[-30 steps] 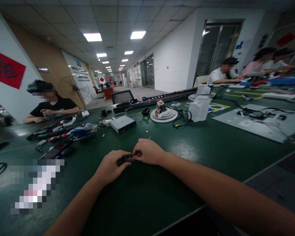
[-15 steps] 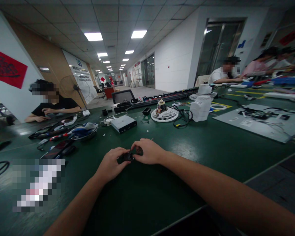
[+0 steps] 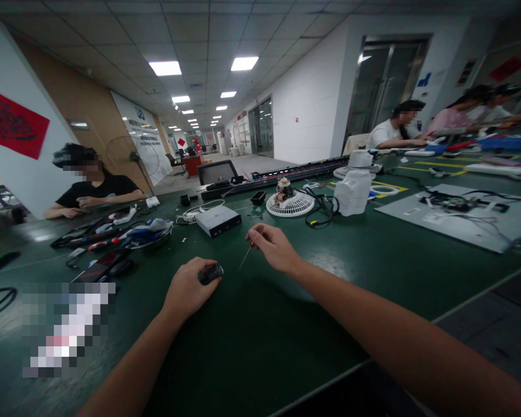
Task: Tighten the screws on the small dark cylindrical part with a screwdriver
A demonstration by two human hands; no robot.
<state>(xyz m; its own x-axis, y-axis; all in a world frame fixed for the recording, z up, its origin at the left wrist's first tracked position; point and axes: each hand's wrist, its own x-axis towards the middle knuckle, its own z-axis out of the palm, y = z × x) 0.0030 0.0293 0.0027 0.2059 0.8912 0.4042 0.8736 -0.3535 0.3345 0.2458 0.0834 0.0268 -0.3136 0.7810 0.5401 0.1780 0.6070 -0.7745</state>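
Between the thumb and fingers of my left hand (image 3: 191,286) is a small dark part (image 3: 212,273) with a glossy rounded end, its kind hard to make out. My right hand (image 3: 269,246) is closed round a slim screwdriver (image 3: 245,256), whose thin metal shaft slants down and left. Its handle is mostly hidden by my fingers. The shaft's tip is to the right of the dark part and apart from it. Both hands are over the green table (image 3: 260,341).
Beyond my hands stand a grey optical drive (image 3: 219,220), a small black tray (image 3: 259,198), and a white fan grille with a motor (image 3: 290,202). Tools and a bowl (image 3: 150,234) lie left. A metal panel (image 3: 464,217) lies right. Other people sit around the table.
My right hand has drawn away from the dark part, up and to the right, and the screwdriver's shaft now points down-left. My left hand has shifted slightly left with the part.
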